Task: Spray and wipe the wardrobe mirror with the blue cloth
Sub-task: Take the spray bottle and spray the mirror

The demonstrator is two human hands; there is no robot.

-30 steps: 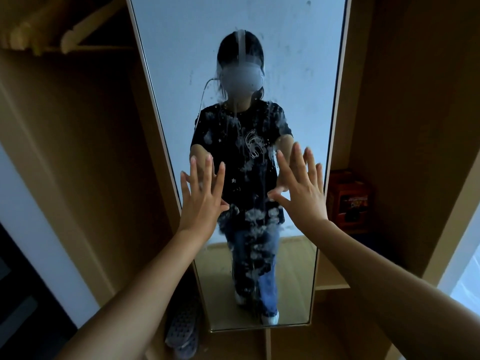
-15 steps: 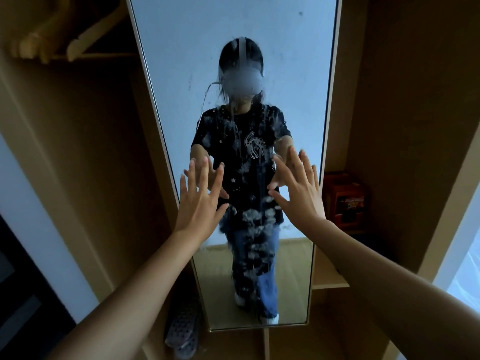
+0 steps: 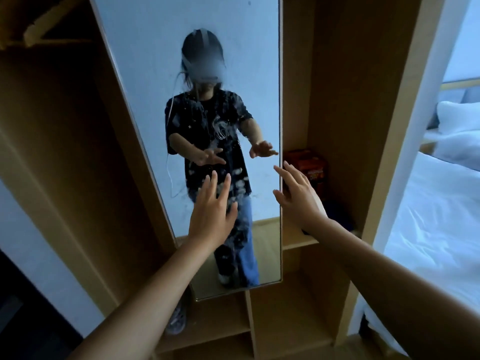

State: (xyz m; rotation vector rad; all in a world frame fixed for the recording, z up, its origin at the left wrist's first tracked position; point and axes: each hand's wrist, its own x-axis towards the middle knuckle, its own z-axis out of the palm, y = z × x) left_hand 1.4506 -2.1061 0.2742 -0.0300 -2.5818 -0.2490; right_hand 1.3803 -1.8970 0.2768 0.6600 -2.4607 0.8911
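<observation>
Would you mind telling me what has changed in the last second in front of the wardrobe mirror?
Both hands shifted rightward: the left hand now lies over the middle of the mirror, and the right hand has passed its right edge towards the shelf with the orange box. The view swung right too, revealing a bed. Both hands remain open and empty; the foam splatter is unwiped.
</observation>
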